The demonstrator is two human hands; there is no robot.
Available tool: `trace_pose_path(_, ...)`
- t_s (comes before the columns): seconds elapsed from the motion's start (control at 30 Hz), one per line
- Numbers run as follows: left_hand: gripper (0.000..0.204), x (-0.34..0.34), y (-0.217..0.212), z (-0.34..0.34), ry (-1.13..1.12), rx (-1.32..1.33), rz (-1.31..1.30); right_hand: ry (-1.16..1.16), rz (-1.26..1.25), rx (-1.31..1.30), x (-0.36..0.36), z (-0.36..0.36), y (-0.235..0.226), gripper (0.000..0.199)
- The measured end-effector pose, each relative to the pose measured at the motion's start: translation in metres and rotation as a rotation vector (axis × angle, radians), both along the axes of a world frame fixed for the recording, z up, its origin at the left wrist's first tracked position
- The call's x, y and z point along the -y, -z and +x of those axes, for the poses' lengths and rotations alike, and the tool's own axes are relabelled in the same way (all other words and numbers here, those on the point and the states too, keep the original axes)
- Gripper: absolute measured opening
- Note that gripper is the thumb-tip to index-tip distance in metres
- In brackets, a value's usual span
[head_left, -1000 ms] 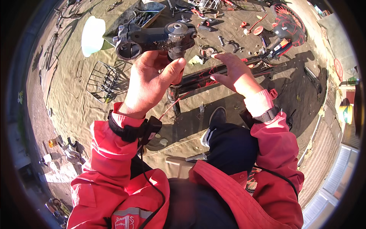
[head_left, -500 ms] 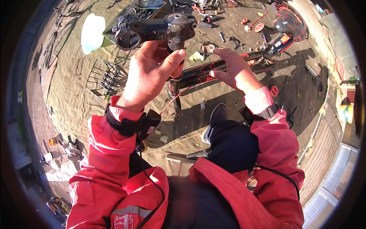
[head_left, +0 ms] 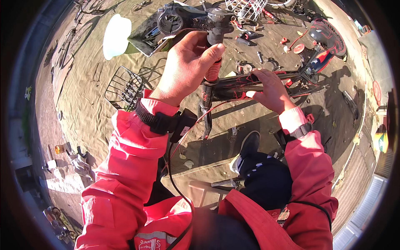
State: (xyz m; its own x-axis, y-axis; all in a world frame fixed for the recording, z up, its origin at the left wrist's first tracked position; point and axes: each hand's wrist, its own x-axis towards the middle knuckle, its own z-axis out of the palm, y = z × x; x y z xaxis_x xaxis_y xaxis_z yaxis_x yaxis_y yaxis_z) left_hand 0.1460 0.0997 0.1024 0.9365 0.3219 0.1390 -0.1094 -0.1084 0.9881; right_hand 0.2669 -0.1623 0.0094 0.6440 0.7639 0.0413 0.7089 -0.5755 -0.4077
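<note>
A black handlebar stem (head_left: 187, 18) rises above the front end of a black and red bicycle frame (head_left: 237, 92). My left hand (head_left: 187, 66) is closed around the post under its clamp head, thumb in front and the other fingers partly hidden behind. Just below the thumb shows a red ribbed sleeve (head_left: 213, 71) on the post. My right hand (head_left: 271, 89) is over the frame's tube, thumb and fingers spread apart to either side of it; whether it touches the tube I cannot tell.
A black wire basket (head_left: 123, 87) lies on the tarp at left. Beyond it are a tray of tools (head_left: 146, 39) and a white rounded object (head_left: 116, 36). Several loose parts and a white crate (head_left: 246, 9) lie farther off. My shoe (head_left: 250, 146) is near the frame.
The view has shifted, so the scene sits farther right. My right hand has come lower towards the frame's tube. My left hand still holds the stem's post.
</note>
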Motion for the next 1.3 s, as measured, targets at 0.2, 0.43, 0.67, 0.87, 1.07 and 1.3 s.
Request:
trace_pose_path(0.2,0.036,-0.041,0.014,0.042,-0.02,0.002,-0.086,0.001,0.043,0.078,-0.034,0.031,0.025,0.073)
trace_pose_path(0.43,0.025,-0.067,0.015,0.065,-0.057,-0.218,-0.208,0.101,0.413,-0.318,-0.008,0.034,-0.018,0.073)
trace_pose_path(0.67,0.019,-0.089,0.015,0.103,-0.167,-0.397,-0.344,0.4,0.167,-0.791,0.08,0.012,-0.119,0.078)
trace_pose_path(0.87,0.02,-0.127,0.05,0.128,-0.17,-0.452,-0.362,0.356,0.238,-0.812,0.035,0.01,-0.103,0.076)
trace_pose_path(1.07,0.028,-0.197,0.122,0.182,-0.079,-0.59,-0.397,0.469,0.265,-0.976,-0.093,0.042,-0.005,0.077)
trace_pose_path(1.3,0.03,-0.259,0.21,0.237,-0.041,-0.7,-0.519,0.609,0.363,-1.191,-0.148,0.043,0.051,0.078)
